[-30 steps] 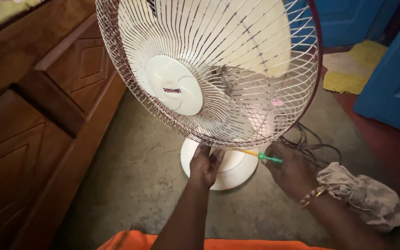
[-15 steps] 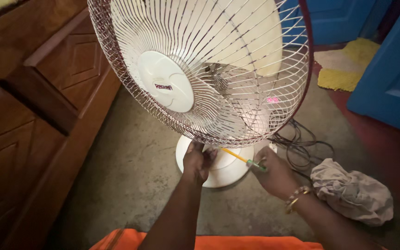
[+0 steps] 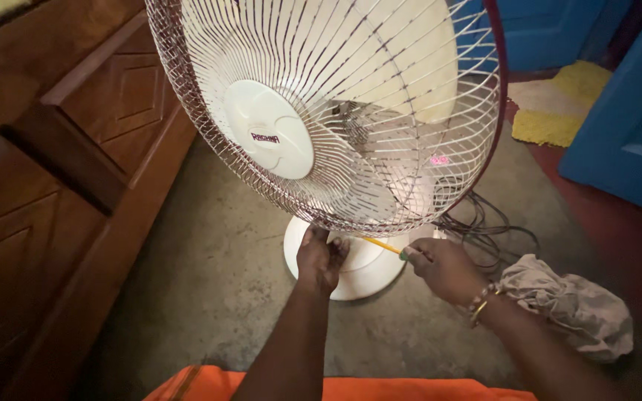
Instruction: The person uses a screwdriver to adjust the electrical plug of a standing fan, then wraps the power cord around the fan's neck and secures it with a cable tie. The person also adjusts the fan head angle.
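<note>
A white pedestal fan with a wire grille (image 3: 336, 111) stands on a round white base (image 3: 358, 271) in front of me. My left hand (image 3: 319, 260) reaches up to the bottom rim of the grille, fingers curled against it. My right hand (image 3: 443, 269) grips a screwdriver (image 3: 384, 246) with a yellow shaft and green handle. Its tip points left at the grille's lower edge, close to my left hand's fingers. A beaded bracelet sits on my right wrist.
A dark wooden cabinet (image 3: 53, 163) runs along the left. A crumpled grey cloth (image 3: 570, 304) lies on the floor at the right, by a bundle of black cable (image 3: 484, 230). A yellow mat (image 3: 551, 122) and blue doors (image 3: 626, 134) are at the back right.
The view has shifted, so the fan and hands sit slightly lower and left. Both hands stay at the grille's bottom edge, the screwdriver still pointing at it.
</note>
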